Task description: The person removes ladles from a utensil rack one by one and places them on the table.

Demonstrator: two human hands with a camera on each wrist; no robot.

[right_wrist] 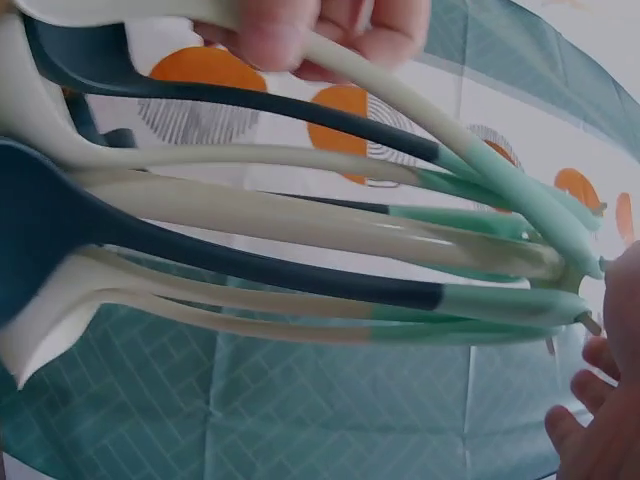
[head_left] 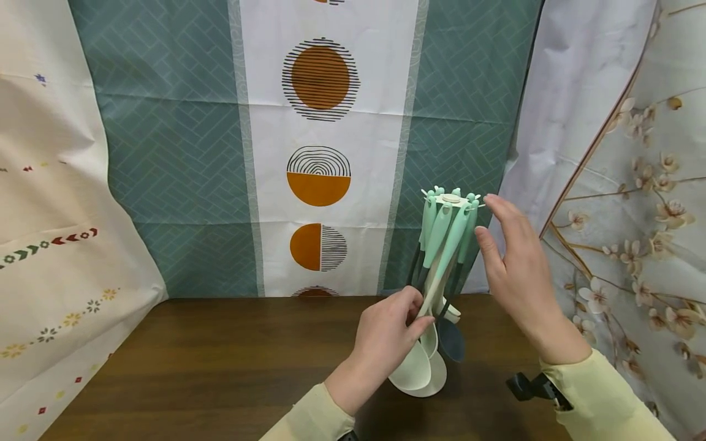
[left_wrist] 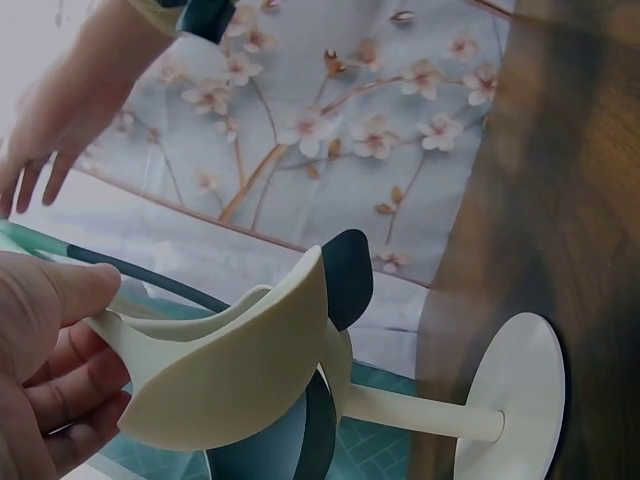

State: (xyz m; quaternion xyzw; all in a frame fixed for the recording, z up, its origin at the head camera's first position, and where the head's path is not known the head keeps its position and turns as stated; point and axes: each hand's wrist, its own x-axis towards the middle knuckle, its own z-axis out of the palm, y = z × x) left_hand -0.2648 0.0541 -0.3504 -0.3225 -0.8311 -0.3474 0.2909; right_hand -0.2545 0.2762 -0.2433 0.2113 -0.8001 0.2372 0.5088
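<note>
A utensil stand (head_left: 451,199) with a round cream top and a round base (left_wrist: 520,390) stands on the table. From its top hang several cream and dark kitchen utensils with mint-green handles. My left hand (head_left: 383,327) pinches the cream neck of a large spoon (head_left: 415,366) just above its bowl, thumb on one side and fingers on the other. The spoon's handle reaches up to the stand's top. Beside the top, on its right, is my right hand (head_left: 521,269), fingers extended and thumb apart, fingertips right at a hook. A dark utensil head (head_left: 452,340) hangs right of the spoon.
The brown wooden table (head_left: 220,367) stretches left of the stand. Behind it hangs a green and white cloth (head_left: 176,153) with orange circles. A flowered cloth (head_left: 634,257) borders the right side, a cream patterned cloth (head_left: 55,202) the left.
</note>
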